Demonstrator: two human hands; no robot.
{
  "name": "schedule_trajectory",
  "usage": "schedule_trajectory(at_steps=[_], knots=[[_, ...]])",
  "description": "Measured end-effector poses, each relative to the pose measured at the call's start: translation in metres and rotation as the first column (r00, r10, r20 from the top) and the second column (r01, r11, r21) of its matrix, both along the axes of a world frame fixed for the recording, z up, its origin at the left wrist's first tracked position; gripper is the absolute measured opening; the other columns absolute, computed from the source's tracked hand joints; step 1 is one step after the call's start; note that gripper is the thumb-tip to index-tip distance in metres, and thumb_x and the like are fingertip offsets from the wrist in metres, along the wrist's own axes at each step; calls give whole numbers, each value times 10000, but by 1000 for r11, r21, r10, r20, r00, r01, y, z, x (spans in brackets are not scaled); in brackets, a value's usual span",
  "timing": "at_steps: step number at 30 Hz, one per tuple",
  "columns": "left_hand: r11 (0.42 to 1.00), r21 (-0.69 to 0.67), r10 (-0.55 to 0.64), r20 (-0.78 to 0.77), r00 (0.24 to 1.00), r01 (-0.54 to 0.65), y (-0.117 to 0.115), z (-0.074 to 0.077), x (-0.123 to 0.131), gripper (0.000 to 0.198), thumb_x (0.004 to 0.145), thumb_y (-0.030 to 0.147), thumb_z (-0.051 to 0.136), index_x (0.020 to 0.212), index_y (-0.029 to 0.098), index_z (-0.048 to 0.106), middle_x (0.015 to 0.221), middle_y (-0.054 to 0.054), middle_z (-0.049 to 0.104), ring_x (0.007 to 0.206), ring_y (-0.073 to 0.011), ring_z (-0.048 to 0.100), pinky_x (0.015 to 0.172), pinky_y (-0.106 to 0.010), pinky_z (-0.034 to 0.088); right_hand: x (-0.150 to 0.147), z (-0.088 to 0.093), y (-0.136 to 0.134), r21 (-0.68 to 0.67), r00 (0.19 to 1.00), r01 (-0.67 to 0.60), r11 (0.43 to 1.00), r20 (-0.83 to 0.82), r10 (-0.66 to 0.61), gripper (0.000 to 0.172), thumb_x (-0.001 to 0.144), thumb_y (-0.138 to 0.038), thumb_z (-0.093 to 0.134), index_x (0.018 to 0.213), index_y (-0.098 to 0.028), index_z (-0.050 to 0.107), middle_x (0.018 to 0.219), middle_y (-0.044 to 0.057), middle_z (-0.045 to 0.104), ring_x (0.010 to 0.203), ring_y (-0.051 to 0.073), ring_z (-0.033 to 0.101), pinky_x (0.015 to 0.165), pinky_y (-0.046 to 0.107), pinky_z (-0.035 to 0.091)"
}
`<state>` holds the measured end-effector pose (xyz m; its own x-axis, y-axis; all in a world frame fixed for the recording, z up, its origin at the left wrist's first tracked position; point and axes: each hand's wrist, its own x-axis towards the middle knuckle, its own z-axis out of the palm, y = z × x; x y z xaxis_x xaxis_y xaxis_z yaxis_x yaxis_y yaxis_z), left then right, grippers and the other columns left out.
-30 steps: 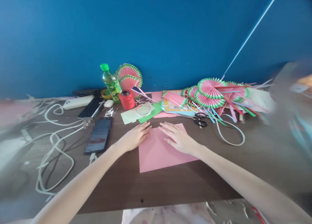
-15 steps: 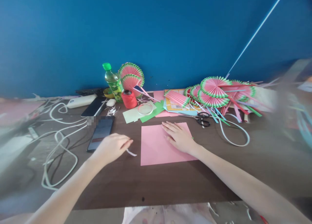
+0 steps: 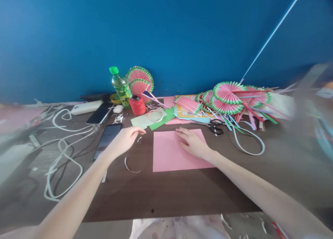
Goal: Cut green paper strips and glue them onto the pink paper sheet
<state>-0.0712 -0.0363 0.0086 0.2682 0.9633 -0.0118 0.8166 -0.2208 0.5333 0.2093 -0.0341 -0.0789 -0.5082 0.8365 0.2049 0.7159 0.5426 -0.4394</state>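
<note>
Quick headcount: two bare hands, left hand (image 3: 127,140) and right hand (image 3: 193,144), plus one pink sheet (image 3: 166,154) mid-frame. Left side has two dark phone-like slabs (image 3: 110,135) and one white power bank (image 3: 87,108). Left of upper centre I get one green-capped bottle (image 3: 121,91), one red spool (image 3: 138,107) and two pleated fans (image 3: 139,72). Right of centre, one pair of scissors (image 3: 212,127), then at least four more fans (image 3: 227,107), too overlapped to count exactly lol.
</note>
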Motion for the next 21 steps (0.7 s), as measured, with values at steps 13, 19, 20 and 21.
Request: schedule_trajectory(at_steps=[13,19,20,21], knots=[[895,441,-133,104,986,74,-26,-63,81,295,831,103,354,1060,174,526,1081,-79,577,1037,-174,512,927,-343,405,-6,-2,-3,38,998,6,999,-70,-3,454,779,-110,375,1215,-132,499,1278,128,479,1229,241,385,1038,458,330],[776,601,-127,-151,980,193,15,-64,37,311,820,79,347,1019,158,573,1048,-95,600,965,-210,528,846,-359,410,-5,-1,-3,20,996,33,999,-80,-31,412,779,-128,420,1177,-134,526,1263,130,491,1209,253,409,1030,466,334],[761,619,-106,-176,979,193,23,-61,29,315,814,71,344,1008,153,579,1029,-98,608,951,-213,532,830,-358,411,-6,-1,-3,14,995,35,999,-96,-33,400,784,-138,428,1170,-138,531,1255,129,497,1205,252,415,1026,463,340],[751,632,-85,-195,977,191,29,-59,24,322,810,67,343,1010,151,581,1020,-99,612,953,-217,533,829,-361,408,-6,-1,-3,9,992,34,999,-119,-32,388,786,-144,436,1161,-145,536,1245,127,505,1200,249,423,1022,459,346]])
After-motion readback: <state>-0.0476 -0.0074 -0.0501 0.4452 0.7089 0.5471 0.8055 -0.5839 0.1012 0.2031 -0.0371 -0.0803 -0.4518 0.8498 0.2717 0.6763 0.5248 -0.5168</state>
